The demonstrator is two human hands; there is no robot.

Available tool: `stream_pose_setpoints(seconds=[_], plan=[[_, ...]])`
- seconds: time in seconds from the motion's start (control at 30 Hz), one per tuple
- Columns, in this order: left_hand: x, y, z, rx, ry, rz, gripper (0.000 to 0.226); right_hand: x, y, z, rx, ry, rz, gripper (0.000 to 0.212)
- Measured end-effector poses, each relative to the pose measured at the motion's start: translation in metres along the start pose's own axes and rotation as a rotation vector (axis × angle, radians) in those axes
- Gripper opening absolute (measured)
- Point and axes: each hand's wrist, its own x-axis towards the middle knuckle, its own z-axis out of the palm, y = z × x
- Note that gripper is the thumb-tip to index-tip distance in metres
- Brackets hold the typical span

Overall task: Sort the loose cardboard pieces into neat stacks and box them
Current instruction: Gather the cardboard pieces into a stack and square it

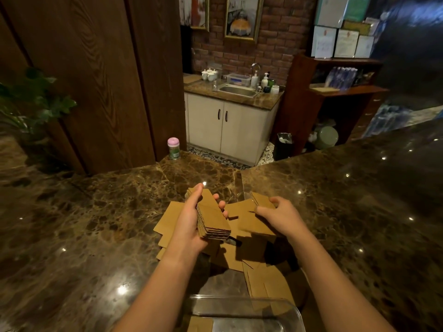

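Observation:
My left hand point(189, 221) holds a neat stack of brown cardboard pieces point(212, 219) above the marble counter, thumb on the far edge, fingers curled round the right side. My right hand point(280, 215) pinches a small cardboard piece point(262, 200) by its edge, tilted up off the heap. Loose cardboard pieces point(249, 250) lie scattered flat on the counter beneath both hands and run toward me. A clear plastic box point(291, 310) stands at the near edge with one cardboard piece point(200, 324) showing inside it.
The dark marble counter point(96, 224) wraps left and right. A pink-lidded jar point(173, 148) stands at the far edge, a leafy plant point(33, 99) at far left. Behind are a sink cabinet point(227, 125), a bin point(282, 144) and wooden shelves.

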Motion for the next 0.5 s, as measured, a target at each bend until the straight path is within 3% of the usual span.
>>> stream_pose_setpoints(seconds=[0.17, 0.23, 0.37, 0.5], plan=[[-0.008, 0.003, 0.003, -0.040, -0.040, 0.032, 0.023, -0.017, -0.013, -0.003, 0.580, -0.159, 0.141, 0.064], [-0.011, 0.004, 0.006, -0.063, -0.103, 0.078, 0.040, -0.027, -0.029, -0.001, 0.722, -0.144, 0.106, 0.068], [-0.018, 0.003, 0.018, 0.055, -0.226, 0.196, 0.062, -0.052, -0.058, 0.012, 0.696, 0.130, -0.154, 0.084], [-0.021, 0.010, 0.024, 0.046, -0.262, 0.328, 0.063, -0.074, -0.075, 0.016, 0.753, 0.140, -0.207, 0.085]])
